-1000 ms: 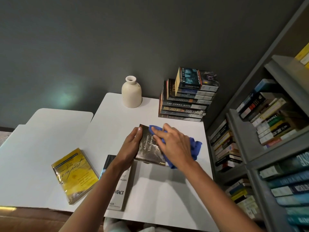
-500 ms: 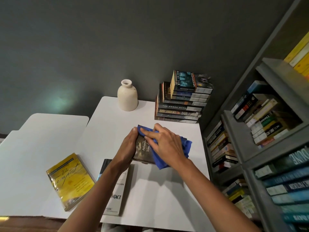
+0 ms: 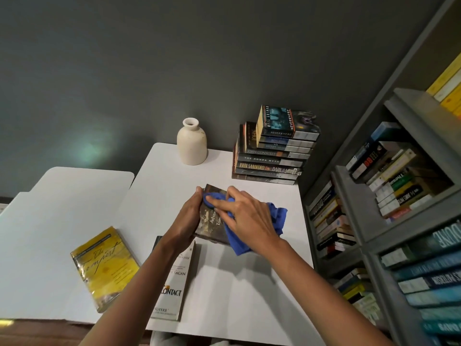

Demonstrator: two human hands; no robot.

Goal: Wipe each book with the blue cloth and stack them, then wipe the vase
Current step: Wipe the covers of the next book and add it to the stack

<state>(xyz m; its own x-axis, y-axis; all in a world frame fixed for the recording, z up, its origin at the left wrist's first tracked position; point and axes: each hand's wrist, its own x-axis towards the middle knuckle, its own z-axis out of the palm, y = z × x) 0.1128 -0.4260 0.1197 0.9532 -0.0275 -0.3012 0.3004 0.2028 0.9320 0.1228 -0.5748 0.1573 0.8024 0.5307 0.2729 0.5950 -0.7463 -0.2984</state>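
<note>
Head view, left fingers (image 3: 197, 197) gripping one book (image 3: 212, 227), right fingers (image 3: 219, 204) pressing one blue cloth (image 3: 277, 216), one vase (image 3: 192, 146)

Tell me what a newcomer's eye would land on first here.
The two hands at the centre: the left hand grips a dark book while the right hand presses a blue cloth on its cover. Behind them stand a cream vase and a tall stack of books; a yellow book lies at the left.
</note>
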